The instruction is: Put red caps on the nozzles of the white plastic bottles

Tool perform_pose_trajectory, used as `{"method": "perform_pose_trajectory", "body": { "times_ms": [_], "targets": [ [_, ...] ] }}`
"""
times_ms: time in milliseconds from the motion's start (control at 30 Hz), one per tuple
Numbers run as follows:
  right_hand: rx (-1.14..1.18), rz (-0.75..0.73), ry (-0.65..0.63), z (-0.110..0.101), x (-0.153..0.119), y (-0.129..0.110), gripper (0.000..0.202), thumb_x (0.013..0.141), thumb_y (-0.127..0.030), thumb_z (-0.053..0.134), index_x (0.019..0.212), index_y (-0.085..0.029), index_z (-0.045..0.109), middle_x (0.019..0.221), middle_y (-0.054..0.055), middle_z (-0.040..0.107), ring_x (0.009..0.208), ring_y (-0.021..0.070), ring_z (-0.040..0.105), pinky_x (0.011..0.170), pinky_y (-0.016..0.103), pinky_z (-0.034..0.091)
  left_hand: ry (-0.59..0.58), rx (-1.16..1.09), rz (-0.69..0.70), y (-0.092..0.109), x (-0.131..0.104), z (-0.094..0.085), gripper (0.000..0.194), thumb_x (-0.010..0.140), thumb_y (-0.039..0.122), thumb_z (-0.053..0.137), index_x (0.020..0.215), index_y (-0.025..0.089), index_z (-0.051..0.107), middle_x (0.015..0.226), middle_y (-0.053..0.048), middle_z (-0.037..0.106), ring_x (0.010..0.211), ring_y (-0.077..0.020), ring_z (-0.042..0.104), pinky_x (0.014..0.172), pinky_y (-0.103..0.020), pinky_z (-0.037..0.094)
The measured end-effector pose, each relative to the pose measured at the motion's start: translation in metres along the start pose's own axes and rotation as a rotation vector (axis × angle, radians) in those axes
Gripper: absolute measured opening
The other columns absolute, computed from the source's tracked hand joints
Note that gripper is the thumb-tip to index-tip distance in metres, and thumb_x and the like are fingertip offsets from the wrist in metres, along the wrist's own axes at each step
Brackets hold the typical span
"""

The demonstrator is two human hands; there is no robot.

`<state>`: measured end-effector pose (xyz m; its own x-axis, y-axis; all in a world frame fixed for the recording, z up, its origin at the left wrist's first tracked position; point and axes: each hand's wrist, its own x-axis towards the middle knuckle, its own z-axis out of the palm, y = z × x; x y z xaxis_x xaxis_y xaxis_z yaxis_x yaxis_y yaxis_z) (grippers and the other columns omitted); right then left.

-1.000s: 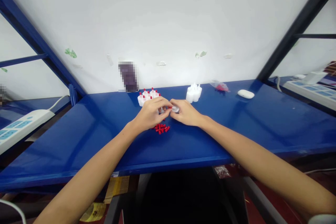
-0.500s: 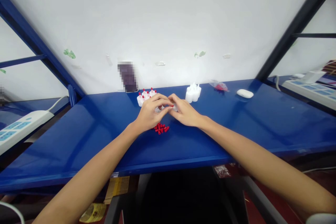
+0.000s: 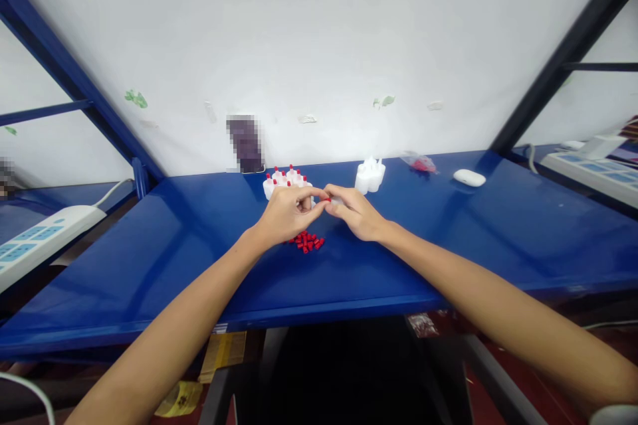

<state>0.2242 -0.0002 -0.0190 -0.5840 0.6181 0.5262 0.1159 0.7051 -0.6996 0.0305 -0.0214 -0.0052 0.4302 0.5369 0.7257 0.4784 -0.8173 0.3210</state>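
Observation:
A small red cap (image 3: 327,199) is pinched between the thumb and index fingertip of my left hand (image 3: 290,214). Right beside it, my right hand (image 3: 357,212) is closed around a small white bottle (image 3: 337,200), mostly hidden by my fingers. The cap meets the bottle's end, though I cannot tell how far on it sits. Behind my left hand stand several white bottles with red caps (image 3: 282,178). A loose pile of red caps (image 3: 308,241) lies just in front of that hand. Farther right, a group of white bottles without red caps (image 3: 369,176) stands upright.
The blue table (image 3: 199,252) meets a white wall. A phone with a blurred screen (image 3: 246,146) leans there. At the back right are a plastic bag with red pieces (image 3: 421,163) and a white oval case (image 3: 469,177). Power strips (image 3: 44,239) lie beyond the side posts.
My hands have drawn slightly apart, and the red cap between them shows more clearly. The whole view has shifted a little.

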Motion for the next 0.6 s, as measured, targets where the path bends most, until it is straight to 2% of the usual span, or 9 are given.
{"method": "perform_pose_trajectory", "body": {
  "times_ms": [133,300,500,600],
  "targets": [
    [0.062,0.043,-0.008,0.005,0.000,0.002,0.031,0.093,-0.042,0.047,0.075,-0.018,0.052,0.068,-0.002,0.046,0.065,0.0140,0.042,0.064,0.029,0.031,-0.068,-0.031,0.005,-0.001,-0.001,0.000,0.010,0.085,0.013,0.061,0.090,0.014,0.070,0.051,0.010,0.039,0.046,-0.0052,0.036,0.049,-0.019,0.032],
    [0.105,0.055,0.002,0.009,0.001,0.002,0.024,0.090,-0.034,0.048,0.080,-0.017,0.061,0.064,-0.002,0.048,0.064,0.0147,0.045,0.064,0.028,0.034,-0.117,0.047,0.087,0.000,0.000,-0.001,0.011,0.084,0.012,0.060,0.091,0.016,0.067,0.069,0.003,0.053,0.062,-0.0101,0.049,0.061,-0.023,0.040],
    [0.185,0.081,0.069,0.012,0.001,0.000,0.016,0.082,-0.028,0.047,0.069,-0.020,0.049,0.060,-0.003,0.043,0.060,0.0141,0.040,0.058,0.029,0.031,-0.127,0.021,0.097,0.003,0.000,0.002,0.006,0.093,0.020,0.060,0.095,0.018,0.065,0.088,-0.004,0.058,0.082,-0.0165,0.054,0.076,-0.031,0.046],
    [0.206,0.086,0.073,0.013,0.001,0.002,0.014,0.083,-0.028,0.046,0.071,-0.020,0.046,0.063,-0.003,0.044,0.059,0.0136,0.040,0.058,0.029,0.032,-0.131,0.056,0.077,0.001,-0.001,0.004,0.009,0.096,0.024,0.058,0.097,0.019,0.065,0.093,-0.005,0.058,0.089,-0.0188,0.054,0.083,-0.034,0.046]
  ]
}}
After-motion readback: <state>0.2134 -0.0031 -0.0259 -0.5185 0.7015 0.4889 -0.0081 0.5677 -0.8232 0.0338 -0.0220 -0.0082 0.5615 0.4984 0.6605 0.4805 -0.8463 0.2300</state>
